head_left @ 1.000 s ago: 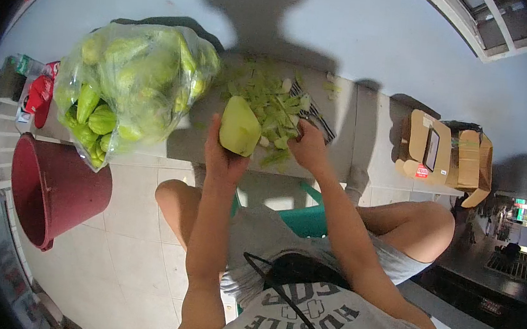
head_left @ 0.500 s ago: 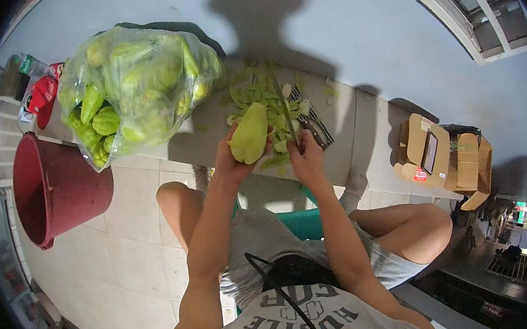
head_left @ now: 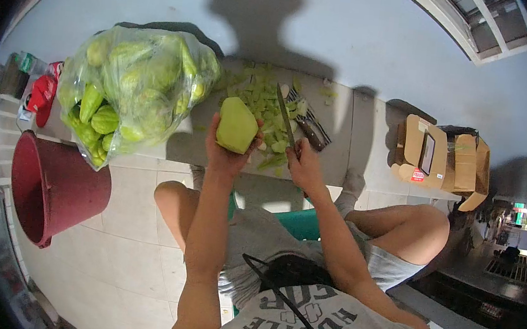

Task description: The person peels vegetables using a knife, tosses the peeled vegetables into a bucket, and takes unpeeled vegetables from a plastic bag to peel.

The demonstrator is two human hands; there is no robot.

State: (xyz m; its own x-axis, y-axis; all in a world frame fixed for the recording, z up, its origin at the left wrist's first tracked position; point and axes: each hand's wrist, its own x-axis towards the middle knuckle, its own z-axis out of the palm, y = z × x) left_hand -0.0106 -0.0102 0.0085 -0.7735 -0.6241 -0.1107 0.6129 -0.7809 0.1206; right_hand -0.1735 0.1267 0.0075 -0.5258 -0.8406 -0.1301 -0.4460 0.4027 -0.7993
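One peeled chayote point(head_left: 237, 126) sits in the left hand point(head_left: 224, 162), thumb and fingers curled around its sides, right hand point(head_left: 306, 167) gripping one knife point(head_left: 285, 116), many green peels point(head_left: 259, 89) beyond.

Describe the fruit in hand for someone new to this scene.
Find the big clear bag on the bench. Just right of it, the left hand holds the fruit. It's pale and flat-faceted, unlike the ridged green ones in the bag.

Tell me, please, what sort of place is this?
Probably a home's porch or patio, by the strong sunlight on the pale wall, the tiled ledge littered with green peelings, and the red bucket.
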